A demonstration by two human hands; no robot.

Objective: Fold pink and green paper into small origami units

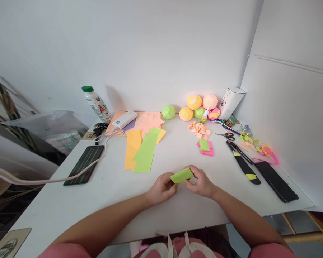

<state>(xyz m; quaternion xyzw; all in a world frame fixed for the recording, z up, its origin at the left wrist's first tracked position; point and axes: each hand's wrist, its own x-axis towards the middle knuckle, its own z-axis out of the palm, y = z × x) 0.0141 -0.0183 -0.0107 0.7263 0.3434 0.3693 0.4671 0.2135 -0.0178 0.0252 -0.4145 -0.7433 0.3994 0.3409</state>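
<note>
Between my two hands is a small green piece of paper (182, 176), held above the white table near its front edge. My left hand (163, 188) pinches its left end, with the fingers curled under it. The right end is gripped between the thumb and fingers of my right hand (200, 182). Whether the paper is folded I cannot tell. Beyond my right hand lie small green paper squares (204, 145) on pink paper squares (211, 152). Ahead of my left hand, a green paper strip (148, 152) overlaps orange paper (132, 147).
Faceted paper balls (194, 102), a glue bottle (205, 115) and peach paper pieces (200, 129) sit at the back. Scissors (228, 136), a utility knife (243, 164) and a black case (276, 181) lie right. A phone (84, 165), power bank (125, 119) and bottle (97, 104) are left.
</note>
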